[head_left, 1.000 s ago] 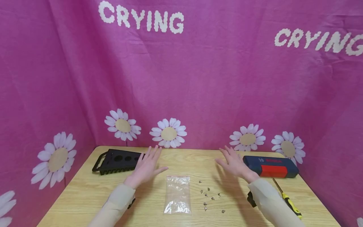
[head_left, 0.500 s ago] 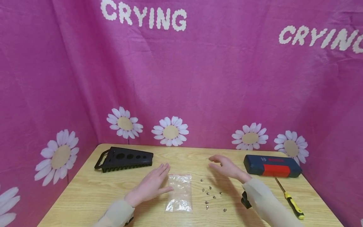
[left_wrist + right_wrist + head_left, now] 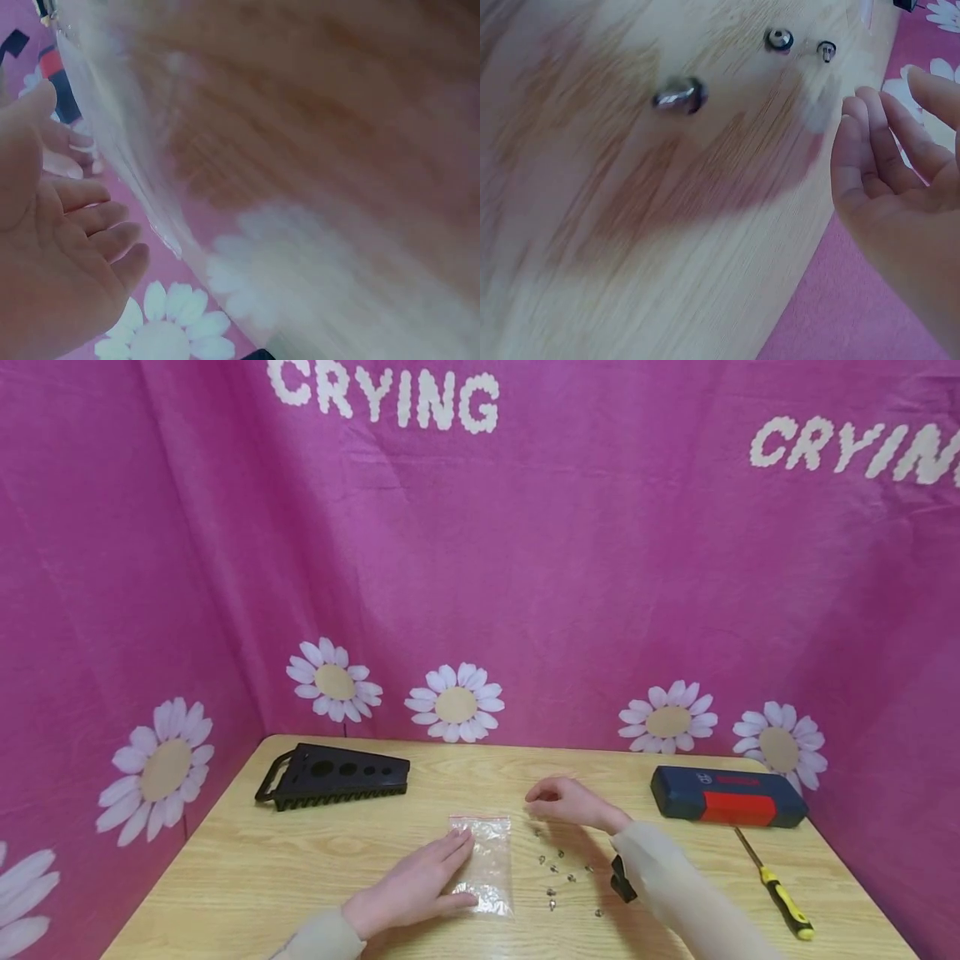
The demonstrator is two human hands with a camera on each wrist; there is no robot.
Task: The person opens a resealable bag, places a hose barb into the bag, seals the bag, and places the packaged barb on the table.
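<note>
A clear zip-lock bag (image 3: 491, 860) with a red top strip lies flat mid-table. My left hand (image 3: 420, 877) reaches over its left side, thumb spread; contact is hard to tell. In the left wrist view the left hand's fingers (image 3: 97, 225) bend slightly and hold nothing. Several small metal screws (image 3: 554, 868) lie scattered right of the bag. Just beyond them hovers my right hand (image 3: 573, 803), fingers loosely bent. The right wrist view shows its fingertips and thumb apart with nothing between, and a screw (image 3: 681, 96) on the wood below.
On the wooden table (image 3: 315, 860), a black holed rack (image 3: 337, 777) with a handle lies back left. At back right is a blue-and-red Bosch case (image 3: 731, 797), and in front of it a yellow-and-black screwdriver (image 3: 780, 897). Pink curtain (image 3: 540, 568) hangs behind.
The left hand has come right and nearer, from beside the rack to over the bag. The right hand has moved left, away from the case, and its fingers have bent in.
</note>
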